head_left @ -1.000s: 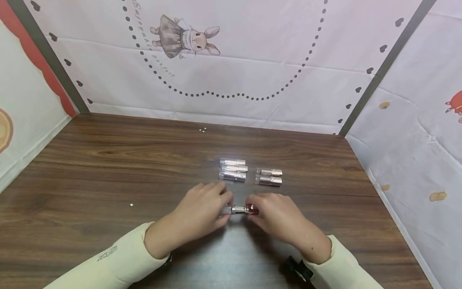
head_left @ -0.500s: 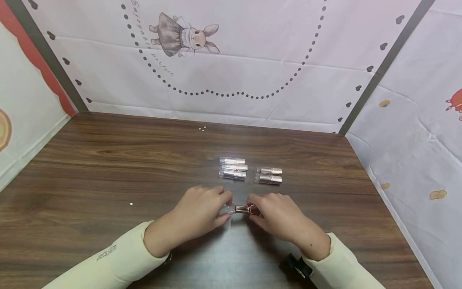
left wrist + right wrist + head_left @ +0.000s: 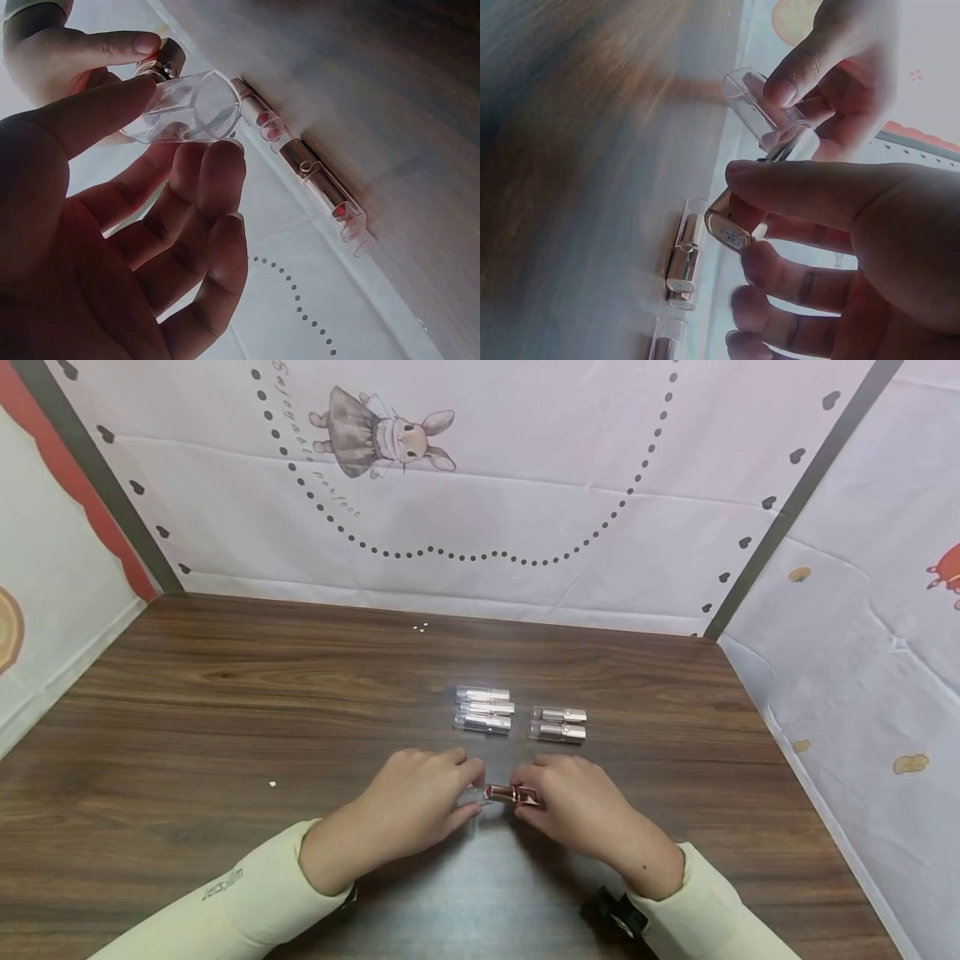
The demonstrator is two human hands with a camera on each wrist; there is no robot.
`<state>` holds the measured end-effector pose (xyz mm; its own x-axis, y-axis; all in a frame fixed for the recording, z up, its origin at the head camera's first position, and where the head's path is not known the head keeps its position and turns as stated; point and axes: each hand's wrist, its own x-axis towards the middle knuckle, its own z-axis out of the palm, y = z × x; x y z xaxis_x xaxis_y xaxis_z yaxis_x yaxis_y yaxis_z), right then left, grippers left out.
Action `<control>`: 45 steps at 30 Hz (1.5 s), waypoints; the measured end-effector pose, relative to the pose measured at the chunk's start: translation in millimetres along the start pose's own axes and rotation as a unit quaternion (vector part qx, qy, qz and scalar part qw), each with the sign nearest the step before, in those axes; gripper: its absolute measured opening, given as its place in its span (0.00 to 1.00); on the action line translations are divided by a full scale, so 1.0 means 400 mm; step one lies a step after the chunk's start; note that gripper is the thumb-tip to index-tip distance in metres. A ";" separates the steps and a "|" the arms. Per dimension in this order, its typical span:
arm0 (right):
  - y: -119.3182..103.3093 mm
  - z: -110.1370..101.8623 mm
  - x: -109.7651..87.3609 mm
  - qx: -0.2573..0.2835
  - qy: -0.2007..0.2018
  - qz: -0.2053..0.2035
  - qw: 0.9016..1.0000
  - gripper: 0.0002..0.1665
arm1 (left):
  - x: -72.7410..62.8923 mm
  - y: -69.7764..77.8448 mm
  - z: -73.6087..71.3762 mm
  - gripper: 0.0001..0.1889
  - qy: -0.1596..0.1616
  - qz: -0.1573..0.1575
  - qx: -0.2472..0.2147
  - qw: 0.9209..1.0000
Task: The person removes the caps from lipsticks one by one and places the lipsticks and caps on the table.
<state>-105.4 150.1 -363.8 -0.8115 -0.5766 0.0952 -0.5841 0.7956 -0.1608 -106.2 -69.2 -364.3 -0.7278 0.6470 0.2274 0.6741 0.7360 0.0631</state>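
Note:
My left hand [image 3: 420, 795] pinches a clear plastic cap [image 3: 206, 105] between thumb and fingers. Facing it, my right hand [image 3: 577, 806] pinches the shiny rose-gold tube of a lipstick [image 3: 504, 794]. The tube's near end overlaps the cap's end in the head view. In the right wrist view, the flat base [image 3: 727, 231] of the tube shows a small label, and the cap slants away from the tube's far end. Both hands are low over the table in front of the person. The fingers hide parts of the cap and tube.
Three capped lipsticks [image 3: 483, 707] lie side by side just beyond the hands, with two more [image 3: 558, 724] to their right. Small white bits [image 3: 421, 627] are at the table's back, another bit [image 3: 273, 783] at left. Fabric walls border the wooden table [image 3: 225, 693].
The tube in my right hand has turned, its visible side going from silvery to rose-gold, and now slants slightly against the cap. Both hands stay nearly in place; the other lipsticks lie still.

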 end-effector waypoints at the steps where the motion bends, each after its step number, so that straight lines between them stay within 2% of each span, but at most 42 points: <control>1: 0.000 0.000 0.000 0.005 0.000 -0.001 1.000 0.10 | 0.000 0.000 0.000 0.14 0.000 0.001 -0.002 1.000; 10: 0.000 0.010 0.010 0.050 -0.007 0.002 0.999 0.08 | 0.001 -0.006 0.008 0.13 0.006 0.003 -0.021 1.000; 18: -0.001 0.023 0.015 0.081 -0.027 0.012 0.996 0.08 | 0.003 -0.008 0.010 0.13 -0.004 0.000 -0.035 0.999; 24: -0.004 0.030 0.018 0.141 -0.045 0.012 0.989 0.08 | 0.002 -0.007 0.014 0.12 -0.013 -0.007 -0.041 0.999; 28: -0.006 0.037 0.018 0.172 -0.041 0.008 0.984 0.07 | 0.002 -0.007 0.017 0.12 -0.023 -0.014 -0.048 0.998; 45: -0.007 0.060 0.021 0.159 -0.046 0.007 0.986 0.09 | -0.003 -0.007 0.019 0.14 -0.044 -0.017 -0.045 0.998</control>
<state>-110.0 138.5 -386.0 -0.8062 -0.5916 0.0042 -0.5261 0.7137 -0.4625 -108.2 -70.7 -372.1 -0.7563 0.6396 0.1377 0.6542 0.7399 0.1567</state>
